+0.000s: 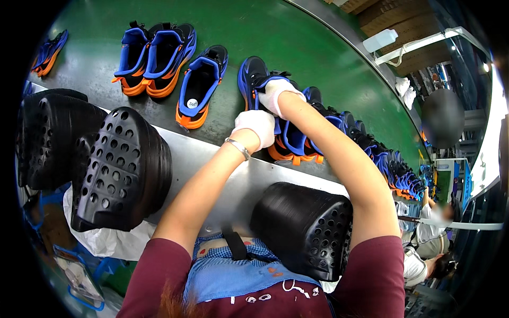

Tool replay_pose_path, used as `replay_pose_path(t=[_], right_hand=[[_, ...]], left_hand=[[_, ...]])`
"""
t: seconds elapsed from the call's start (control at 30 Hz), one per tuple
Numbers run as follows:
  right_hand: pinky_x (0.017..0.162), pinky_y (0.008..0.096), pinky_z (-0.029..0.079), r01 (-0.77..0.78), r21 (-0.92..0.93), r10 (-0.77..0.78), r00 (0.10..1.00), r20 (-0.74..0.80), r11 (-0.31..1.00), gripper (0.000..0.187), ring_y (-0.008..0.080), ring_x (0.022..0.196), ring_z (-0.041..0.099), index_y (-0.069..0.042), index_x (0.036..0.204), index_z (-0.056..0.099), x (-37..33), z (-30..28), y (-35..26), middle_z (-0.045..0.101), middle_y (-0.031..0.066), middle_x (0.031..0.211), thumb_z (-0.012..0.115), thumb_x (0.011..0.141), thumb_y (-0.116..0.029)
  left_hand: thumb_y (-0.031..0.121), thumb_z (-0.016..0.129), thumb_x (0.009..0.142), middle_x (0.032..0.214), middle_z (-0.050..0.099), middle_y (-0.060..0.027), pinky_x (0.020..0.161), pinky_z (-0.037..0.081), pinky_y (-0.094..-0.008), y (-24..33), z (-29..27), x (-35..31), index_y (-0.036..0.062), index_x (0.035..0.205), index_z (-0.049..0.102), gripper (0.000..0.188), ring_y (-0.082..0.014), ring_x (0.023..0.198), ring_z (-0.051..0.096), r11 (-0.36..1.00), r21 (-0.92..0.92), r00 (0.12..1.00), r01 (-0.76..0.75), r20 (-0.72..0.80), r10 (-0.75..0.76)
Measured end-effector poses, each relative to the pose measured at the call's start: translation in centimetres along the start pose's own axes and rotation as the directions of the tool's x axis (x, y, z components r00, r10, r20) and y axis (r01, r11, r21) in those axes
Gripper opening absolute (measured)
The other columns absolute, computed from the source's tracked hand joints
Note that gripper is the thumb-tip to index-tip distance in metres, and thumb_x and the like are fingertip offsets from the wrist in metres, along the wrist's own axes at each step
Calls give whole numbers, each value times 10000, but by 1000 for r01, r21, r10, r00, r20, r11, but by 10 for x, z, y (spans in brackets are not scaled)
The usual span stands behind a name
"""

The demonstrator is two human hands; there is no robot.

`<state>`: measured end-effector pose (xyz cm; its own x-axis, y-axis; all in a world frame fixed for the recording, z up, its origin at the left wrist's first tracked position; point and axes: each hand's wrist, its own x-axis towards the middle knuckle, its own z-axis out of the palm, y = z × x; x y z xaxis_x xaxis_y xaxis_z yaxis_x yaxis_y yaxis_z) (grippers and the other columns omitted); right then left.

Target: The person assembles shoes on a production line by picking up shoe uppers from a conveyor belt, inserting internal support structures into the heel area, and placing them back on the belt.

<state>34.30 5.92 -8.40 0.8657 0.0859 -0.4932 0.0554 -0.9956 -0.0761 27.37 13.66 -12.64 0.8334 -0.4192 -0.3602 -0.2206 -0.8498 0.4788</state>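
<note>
Both of my hands wear white gloves and are at one black-and-blue sneaker [246, 85] at the edge of the green bench. My left hand [256, 127] is closed at its heel end, hiding that part of the shoe. Over the laces and opening, my right hand [278, 95] is closed on the upper, its fingertips mostly hidden. The sneaker's toe points away from me. Just left stands a single sneaker [201, 87] with an orange sole and a round white sticker inside. Close by on the right are more sneakers [295, 146] of the same kind.
A pair of sneakers [156, 63] stands farther left on the green bench [297, 32]. Black perforated blocks [119, 164] lie at the near left, and another black block [302, 228] is against my front. A long row of sneakers [392, 164] runs right, toward other people [432, 228].
</note>
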Motion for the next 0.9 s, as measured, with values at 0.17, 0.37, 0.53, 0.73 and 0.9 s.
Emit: replay_pose_path(t=[0.17, 0.37, 0.53, 0.73, 0.9], right_hand=[[886, 382, 517, 184, 143, -197, 977, 78, 972, 467, 314, 1002, 664, -47, 1180, 658, -70, -42, 37, 700, 162, 1074, 535, 908, -406], [887, 372, 506, 223, 96, -175, 917, -358, 970, 349, 340, 995, 654, -57, 1141, 663, -219, -65, 120, 687, 185, 1042, 563, 931, -317], [809, 344, 523, -60, 254, 210, 757, -619, 965, 250, 289, 899, 684, -51, 1051, 690, -334, -32, 229, 701, 158, 945, 624, 915, -250], [845, 347, 518, -360, 345, 497, 571, -653, 867, 267, 269, 946, 685, -51, 1065, 696, -422, 29, 325, 709, 144, 987, 622, 909, -254], [925, 406, 490, -425, 362, 558, 619, -552, 830, 424, 368, 1045, 623, -55, 1159, 629, -449, 77, 337, 662, 207, 1097, 711, 806, -274]], left_hand=[[361, 554, 881, 1003, 716, -137, 847, 544, -435, -2, 15, -4, 109, 938, 746, 322, -325, 969, 681, 1000, -5, 995, 19, -95, -20], [399, 608, 846, 975, 717, -133, 795, 554, -430, -4, -2, -26, 105, 914, 744, 331, -331, 922, 690, 1000, 25, 977, 1, -213, 5], [281, 657, 842, 1011, 665, -111, 787, 540, -418, -21, 2, -51, 100, 994, 710, 242, -329, 940, 646, 968, 230, 766, -98, -604, 221], [225, 774, 788, 1268, 560, -217, 979, 476, -371, 41, 1, -73, -1, 1203, 629, 494, -358, 1148, 574, 917, 6, 797, -398, -492, 349], [276, 788, 775, 1310, 512, -249, 927, 505, -395, 42, 48, -38, 57, 1127, 671, 430, -362, 1106, 587, 933, -53, 858, -355, -416, 303]])
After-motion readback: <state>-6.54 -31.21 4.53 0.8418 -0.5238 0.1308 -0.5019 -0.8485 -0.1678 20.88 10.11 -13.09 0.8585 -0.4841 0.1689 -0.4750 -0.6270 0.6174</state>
